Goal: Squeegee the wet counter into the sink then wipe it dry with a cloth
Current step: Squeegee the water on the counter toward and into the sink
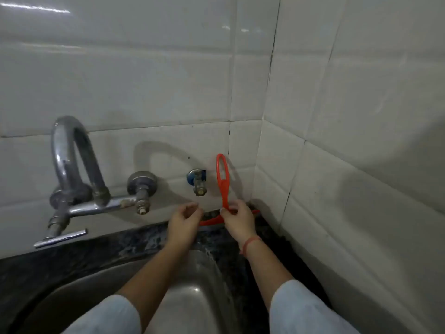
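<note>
Right hand (237,219) grips the loop-handled orange plastic squeegee (221,179); left hand (184,221) curls empty beside it.

Curved chrome faucet (61,155) on white wall tiles (144,80), small tap (199,183) (blue collar) further along

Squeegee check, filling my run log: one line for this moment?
right hand grips squeegee | blade on counter by wall | left hand curled, empty
</note>
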